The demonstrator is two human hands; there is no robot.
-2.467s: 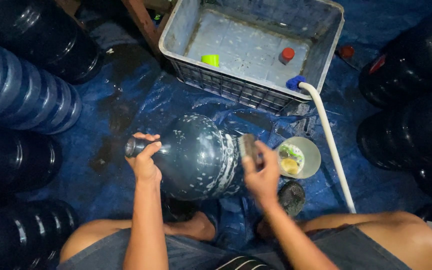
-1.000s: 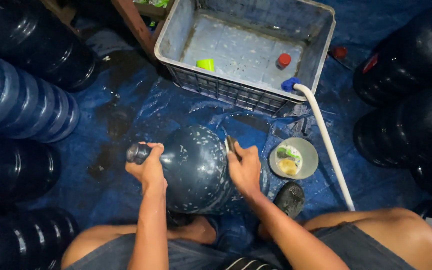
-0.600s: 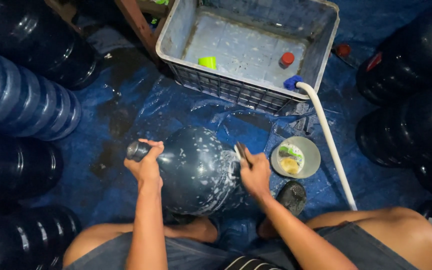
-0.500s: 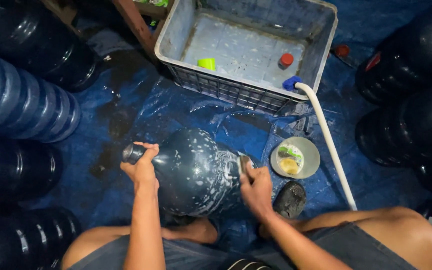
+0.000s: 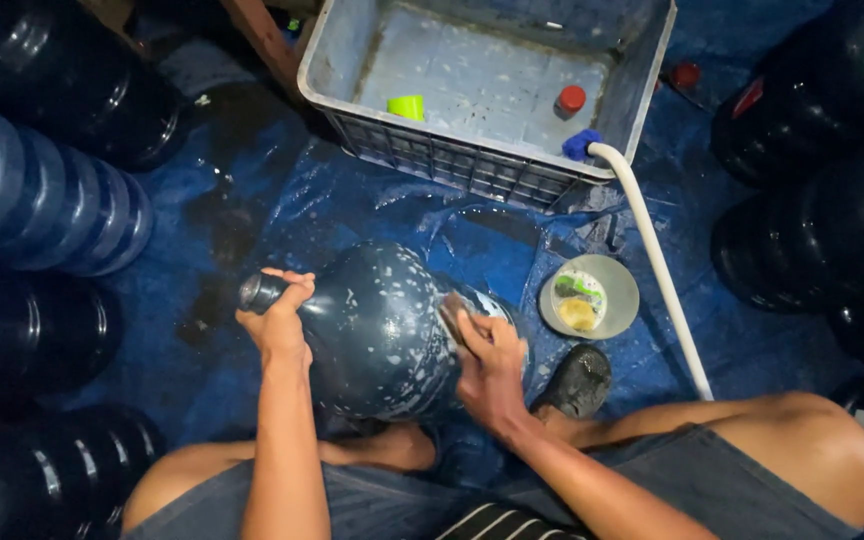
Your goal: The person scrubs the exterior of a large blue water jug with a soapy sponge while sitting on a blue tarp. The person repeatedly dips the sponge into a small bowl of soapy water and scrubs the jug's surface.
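Fingers of left hand (image 5: 277,325) grip the soapy jug (image 5: 382,330) neck; right hand (image 5: 487,365) presses a scrubber against it, above wet blue tarpaulin (image 5: 282,200), centre frame.

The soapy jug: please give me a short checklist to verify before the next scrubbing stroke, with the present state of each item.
1. Left hand grips the neck of the jug: ok.
2. Right hand is pressed on the jug's side with a scrubber: ok, though the scrubber is mostly hidden.
3. Jug lies on its side between the knees, on the tarp: ok.
4. Suds cover the surface facing the camera: ok; the underside cannot be seen.
5. Dish with soap is beside the right hand: ok.
6. Hose runs into the crate; water flowing: cannot tell.
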